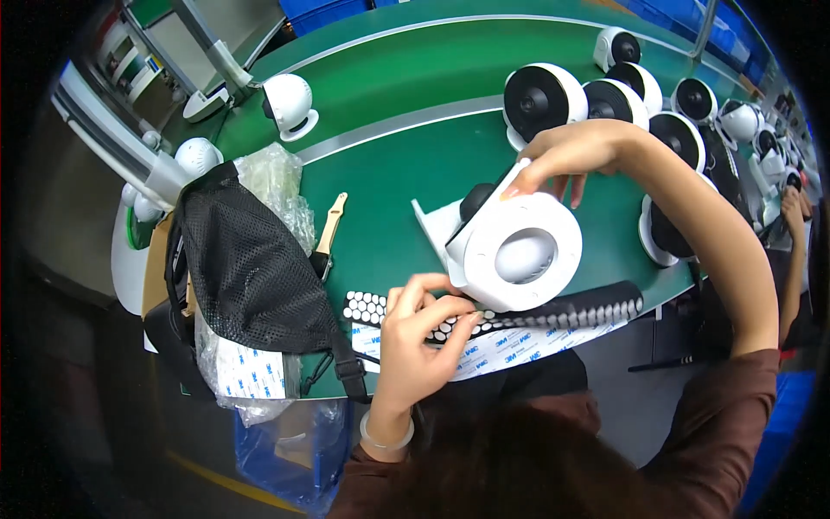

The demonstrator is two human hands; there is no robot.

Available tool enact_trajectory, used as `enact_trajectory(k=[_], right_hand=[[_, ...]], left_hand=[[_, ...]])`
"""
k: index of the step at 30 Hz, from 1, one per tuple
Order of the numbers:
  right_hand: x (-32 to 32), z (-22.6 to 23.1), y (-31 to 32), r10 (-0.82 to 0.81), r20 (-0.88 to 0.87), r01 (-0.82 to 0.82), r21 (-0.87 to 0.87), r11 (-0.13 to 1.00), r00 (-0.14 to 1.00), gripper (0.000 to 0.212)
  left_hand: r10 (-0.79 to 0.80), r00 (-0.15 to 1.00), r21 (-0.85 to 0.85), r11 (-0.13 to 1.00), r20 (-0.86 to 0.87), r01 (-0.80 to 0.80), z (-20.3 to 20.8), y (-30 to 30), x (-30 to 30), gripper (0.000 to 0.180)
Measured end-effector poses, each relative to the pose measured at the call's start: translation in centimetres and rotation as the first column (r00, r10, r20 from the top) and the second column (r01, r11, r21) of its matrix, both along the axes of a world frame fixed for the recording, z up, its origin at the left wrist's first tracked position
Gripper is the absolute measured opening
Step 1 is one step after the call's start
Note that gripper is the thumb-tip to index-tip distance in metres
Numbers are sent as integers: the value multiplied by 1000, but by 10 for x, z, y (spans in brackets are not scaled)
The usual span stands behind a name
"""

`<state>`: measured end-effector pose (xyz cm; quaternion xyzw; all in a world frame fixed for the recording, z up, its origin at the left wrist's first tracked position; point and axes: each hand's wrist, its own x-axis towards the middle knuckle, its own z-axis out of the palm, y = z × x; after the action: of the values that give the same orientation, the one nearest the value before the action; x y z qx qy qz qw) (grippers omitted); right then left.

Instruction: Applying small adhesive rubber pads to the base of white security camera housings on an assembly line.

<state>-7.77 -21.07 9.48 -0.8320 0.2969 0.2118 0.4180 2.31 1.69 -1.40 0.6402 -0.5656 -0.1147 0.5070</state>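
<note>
My right hand [566,163] grips the top of a white rounded device [560,238]. The device lies tipped over, its round ring base turned toward me and a black part on its far left side. Below it runs a black strip with rows of round white pads [363,308], which curls up into a thicker dark roll at the right. The thumb and forefinger of my left hand [424,333] come together in a pinch over this strip, close to the device's lower edge. Whatever sits between those fingertips is too small to make out. A printed white backing sheet [519,348] lies beneath the strip.
Left of my hands are a black mesh bag [251,259], clear bubble wrap [281,186] and a wristwatch with a tan strap [331,229]. Several white-and-black round devices [543,102] crowd the right side. One more [290,102] stands at the back left. A person's hand [793,208] shows far right.
</note>
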Motion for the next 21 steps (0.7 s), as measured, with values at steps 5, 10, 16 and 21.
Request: enact_trajectory(k=[5,10,16,21], right_hand=[[-2,-11,12,-40,305,109,-213,971,951,75],[-37,-53,22,26,778,82,-100,992,628,70],[-23,-31,35,335,625,155,-596,788,705,42],[8,7,31,478,250,-108,-789,604,842,32]], left_hand=[[59,996,27,998,66,-61,-5,-6,-4,8],[62,996,66,996,71,-67,-10,-6,-2,8],[95,989,100,989,113,-107,-9,-9,-4,8],[98,987,128,985,127,-114,-6,-10,-6,8]])
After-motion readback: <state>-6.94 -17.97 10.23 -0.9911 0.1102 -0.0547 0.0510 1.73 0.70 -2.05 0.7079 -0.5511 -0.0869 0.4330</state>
